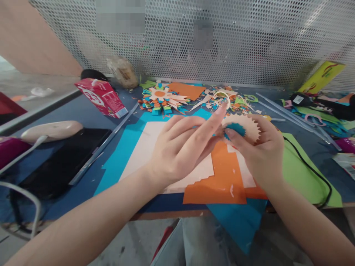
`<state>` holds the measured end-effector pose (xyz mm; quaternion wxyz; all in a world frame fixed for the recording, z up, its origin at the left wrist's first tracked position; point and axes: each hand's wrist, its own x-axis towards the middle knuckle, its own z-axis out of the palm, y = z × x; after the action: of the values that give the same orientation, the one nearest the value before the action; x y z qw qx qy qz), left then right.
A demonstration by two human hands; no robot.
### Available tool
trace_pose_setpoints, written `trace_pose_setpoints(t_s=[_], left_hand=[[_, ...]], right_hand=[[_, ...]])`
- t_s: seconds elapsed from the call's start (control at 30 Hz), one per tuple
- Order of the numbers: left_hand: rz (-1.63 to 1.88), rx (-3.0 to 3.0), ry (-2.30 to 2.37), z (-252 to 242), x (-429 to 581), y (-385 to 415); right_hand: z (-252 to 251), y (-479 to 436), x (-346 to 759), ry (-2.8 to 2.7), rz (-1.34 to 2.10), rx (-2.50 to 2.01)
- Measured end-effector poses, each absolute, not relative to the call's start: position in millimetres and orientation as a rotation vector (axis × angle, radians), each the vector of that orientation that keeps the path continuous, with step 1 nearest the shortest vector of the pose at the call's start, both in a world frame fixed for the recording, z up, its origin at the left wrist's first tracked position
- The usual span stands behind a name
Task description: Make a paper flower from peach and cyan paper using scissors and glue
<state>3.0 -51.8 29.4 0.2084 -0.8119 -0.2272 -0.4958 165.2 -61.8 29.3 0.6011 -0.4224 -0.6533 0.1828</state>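
Perforated metal screen (249,37) behind blue tabletop (85,111) | beyond left hand (180,147): layered paper flower (162,98), looks finished | left fingers stretched, tips on toothed cream disc (249,127) | beneath hands: cut orange sheet (222,177) | jagged teal centre (235,129) on disc, only two layers stacked | right hand (260,155) pinching disc | right of hands: smooth green sheet (302,173)

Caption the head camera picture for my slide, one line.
Left hand and right hand meet at a cream serrated paper disc with blue centre, above an orange sheet.
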Motion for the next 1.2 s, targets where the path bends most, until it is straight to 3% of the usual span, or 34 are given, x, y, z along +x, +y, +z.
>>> trace_pose_setpoints(t_s=[0.27,0.5,0.77,1.2], left_hand=[[-1.414,-2.313,-0.665,31.9,1.7,-53.5],[-1.902,-2.322,-0.801,32.4,3.5,-51.0],[-1.298,-2.33,-0.518,45.2,-5.8,-56.6],[-1.559,-2.528,-0.603,32.1,-13.1,-45.3]], right_hand=[[27.7,-60.3,166.6,-1.461,0.575,-0.996],[26.7,-59.9,166.5,-1.437,0.592,-0.95],[31.2,-62.5,165.2,-1.458,0.664,-0.914],[35.1,-64.4,165.7,-1.419,0.552,-0.972]])
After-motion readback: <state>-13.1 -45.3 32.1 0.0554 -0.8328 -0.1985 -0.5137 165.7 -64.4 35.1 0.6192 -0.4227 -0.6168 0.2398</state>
